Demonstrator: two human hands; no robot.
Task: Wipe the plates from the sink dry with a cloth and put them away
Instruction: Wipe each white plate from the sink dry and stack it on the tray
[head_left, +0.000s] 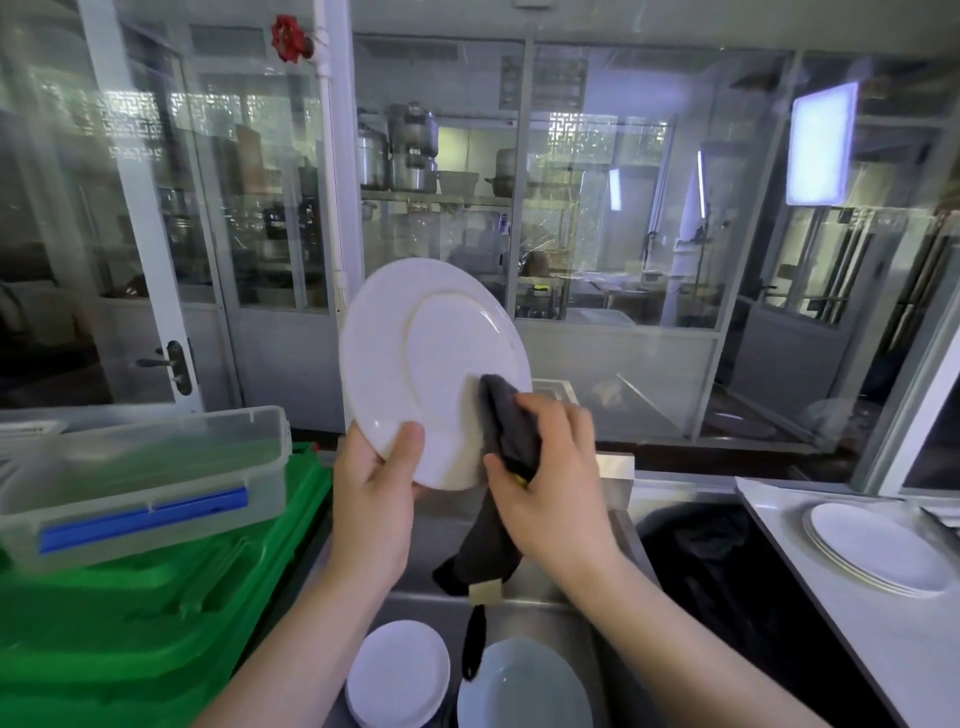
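**A:** Start with your grip. Your left hand (371, 486) pinches the lower rim of the white plate (434, 364), thumb on the side facing you, the other fingers hidden behind it. Your right hand (553, 470) is curled round the dark cloth (511, 421) and presses its bunched end against the plate near the foot ring, at the lower right.

**B:** So where is the plate, exactly?

**A:** Held up in the air above the sink (550, 597), tilted nearly upright, underside toward you. The tail of the cloth hangs down below your right hand, toward the basin.

**B:** How will it handle?

**A:** I'd judge it stiff, glazed and breakable, and slippery while damp. A rim pinch at one point lets it pivot under the push of the cloth, so keep your thumb well onto the rim and wipe against the support of your fingers. The cloth is soft and will fold wherever you squeeze it.

**B:** And your arms?

**A:** Both forearms reach forward and up from the bottom of the view, bare, wrists nearly level, hands close together at the plate's lower edge.

**B:** What lies around?

**A:** More plates (397, 673) wait in the sink below. A stack of plates (878, 551) sits on the white counter (779, 525) to your right. Left, a clear lidded box (140, 483) rests on green crates (130, 623).
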